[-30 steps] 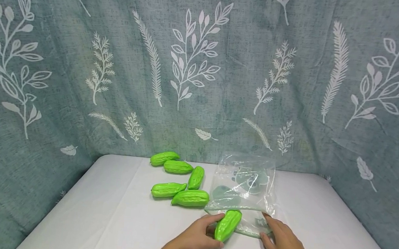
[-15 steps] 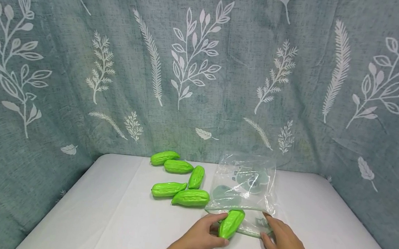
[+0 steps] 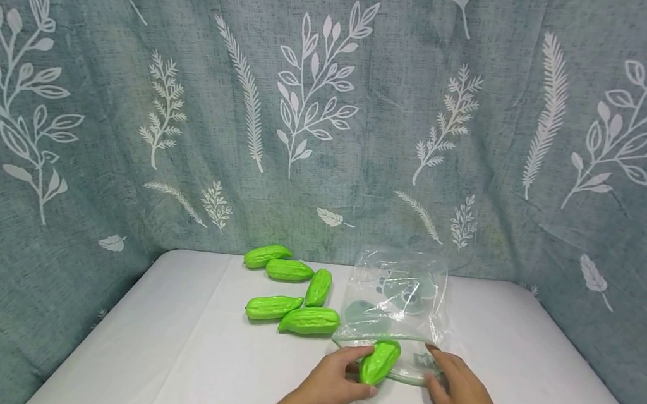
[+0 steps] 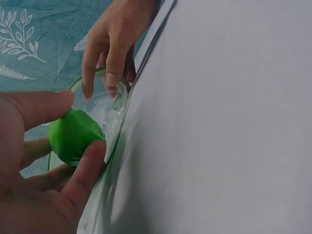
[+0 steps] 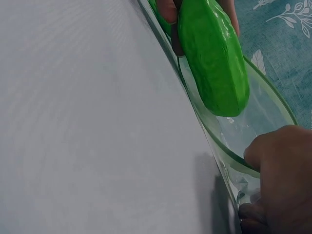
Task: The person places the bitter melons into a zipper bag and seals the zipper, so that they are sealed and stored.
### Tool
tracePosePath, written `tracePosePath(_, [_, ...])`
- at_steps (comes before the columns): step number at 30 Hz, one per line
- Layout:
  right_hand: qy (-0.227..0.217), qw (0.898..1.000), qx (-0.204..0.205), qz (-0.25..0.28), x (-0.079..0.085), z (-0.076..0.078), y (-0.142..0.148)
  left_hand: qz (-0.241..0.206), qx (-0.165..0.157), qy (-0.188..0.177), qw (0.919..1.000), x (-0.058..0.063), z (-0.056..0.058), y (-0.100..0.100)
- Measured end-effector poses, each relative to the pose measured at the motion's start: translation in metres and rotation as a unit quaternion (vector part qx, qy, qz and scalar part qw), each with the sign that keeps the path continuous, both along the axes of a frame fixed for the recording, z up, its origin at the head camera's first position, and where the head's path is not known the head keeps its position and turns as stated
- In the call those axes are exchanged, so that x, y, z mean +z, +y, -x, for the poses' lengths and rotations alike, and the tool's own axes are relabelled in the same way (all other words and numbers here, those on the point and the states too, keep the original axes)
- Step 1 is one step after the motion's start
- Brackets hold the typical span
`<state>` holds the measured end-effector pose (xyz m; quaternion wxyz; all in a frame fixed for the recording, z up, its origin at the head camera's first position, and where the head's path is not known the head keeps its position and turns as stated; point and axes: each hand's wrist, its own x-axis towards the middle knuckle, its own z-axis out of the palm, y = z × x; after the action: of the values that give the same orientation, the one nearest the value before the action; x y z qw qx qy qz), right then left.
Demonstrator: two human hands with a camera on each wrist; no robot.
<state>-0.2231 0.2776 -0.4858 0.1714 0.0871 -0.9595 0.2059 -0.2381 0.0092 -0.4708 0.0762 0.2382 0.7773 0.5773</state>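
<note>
My left hand grips a bright green, ridged bitter melon between thumb and fingers. The melon lies at the mouth of a clear plastic bag with a green rim and pale green print. In the right wrist view, the blunt end of the melon points into the open mouth, between the rim's two sides. My right hand pinches the bag's mouth edge at its right side, with the thumb on the near side. The left wrist view shows the rim running below the melon, spread in a loop.
Several more green bitter melons lie in a loose group left of the bag on the white table. A grey-green curtain with white leaf prints hangs behind the table and along its sides.
My left hand has moved a little right and away from me, carrying the bitter melon further over the bag's mouth. The right hand and the bag have hardly moved.
</note>
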Motion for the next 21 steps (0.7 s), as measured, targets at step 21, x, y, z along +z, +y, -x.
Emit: tracePosePath(21, [-0.001,1.0,-0.006,0.006,0.0,0.001,-0.001,0.021,0.006,0.049,0.9986,0.002,0.003,0.011])
